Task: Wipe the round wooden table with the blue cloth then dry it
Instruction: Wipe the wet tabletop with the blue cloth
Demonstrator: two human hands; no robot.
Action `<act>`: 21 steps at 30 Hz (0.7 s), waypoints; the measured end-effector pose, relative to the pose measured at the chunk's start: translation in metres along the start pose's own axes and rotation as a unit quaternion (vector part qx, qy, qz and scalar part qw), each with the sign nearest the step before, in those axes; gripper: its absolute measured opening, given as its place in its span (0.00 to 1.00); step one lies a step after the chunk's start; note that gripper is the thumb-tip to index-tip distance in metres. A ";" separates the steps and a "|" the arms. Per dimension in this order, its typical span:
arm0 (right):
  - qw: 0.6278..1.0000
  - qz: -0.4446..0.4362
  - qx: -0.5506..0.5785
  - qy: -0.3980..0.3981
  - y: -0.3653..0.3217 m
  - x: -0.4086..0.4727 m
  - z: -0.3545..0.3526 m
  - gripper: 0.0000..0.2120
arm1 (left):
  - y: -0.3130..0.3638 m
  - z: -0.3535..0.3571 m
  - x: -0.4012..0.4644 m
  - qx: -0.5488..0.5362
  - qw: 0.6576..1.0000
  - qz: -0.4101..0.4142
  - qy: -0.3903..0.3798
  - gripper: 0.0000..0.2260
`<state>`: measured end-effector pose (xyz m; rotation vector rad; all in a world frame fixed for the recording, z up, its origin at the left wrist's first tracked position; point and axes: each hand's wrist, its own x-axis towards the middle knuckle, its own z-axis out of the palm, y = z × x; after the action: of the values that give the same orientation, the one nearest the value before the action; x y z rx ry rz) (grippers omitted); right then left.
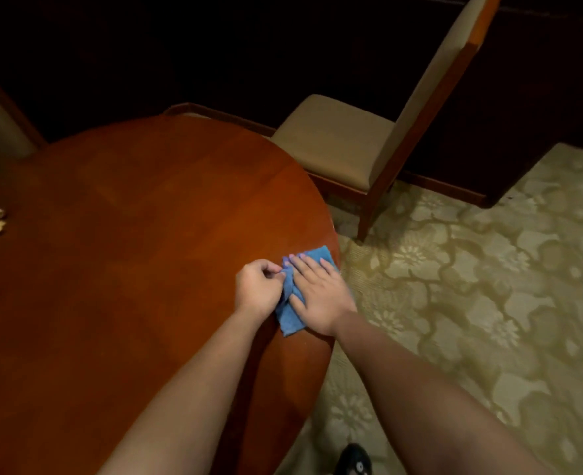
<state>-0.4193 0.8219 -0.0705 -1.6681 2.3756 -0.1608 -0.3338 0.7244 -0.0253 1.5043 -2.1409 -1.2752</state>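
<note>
hands (291,289) on blue cloth (291,317), round wooden table (129,234)

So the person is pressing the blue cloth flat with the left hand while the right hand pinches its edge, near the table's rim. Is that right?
Not quite: the hands are swapped. In the head view the right hand lies flat on the blue cloth, while the left hand pinches its edge, near the table rim.
</note>
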 end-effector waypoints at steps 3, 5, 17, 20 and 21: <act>1.000 -0.023 -0.005 -0.004 0.022 0.027 -0.008 0.41 | 0.015 0.011 0.024 0.006 1.000 -0.007 0.024 0.06; 0.999 -0.044 -0.005 -0.010 0.034 0.044 -0.012 0.41 | 0.021 0.016 0.039 -0.002 0.999 -0.017 0.039 0.07; 0.993 -0.120 0.001 -0.023 0.090 0.165 -0.038 0.40 | 0.071 0.035 0.146 -0.013 0.990 -0.057 0.132 0.04; 0.991 -0.128 0.002 -0.025 0.096 0.194 -0.045 0.33 | 0.082 0.037 0.182 0.001 0.987 -0.070 0.146 0.04; 0.990 -0.137 -0.001 -0.032 0.098 0.202 -0.046 0.30 | 0.084 0.036 0.191 0.006 0.985 -0.085 0.147 0.04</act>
<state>-0.5852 0.6645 -0.0731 -1.9646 2.0922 -0.1505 -0.4957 0.5884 -0.0370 1.7858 -1.8691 -1.0133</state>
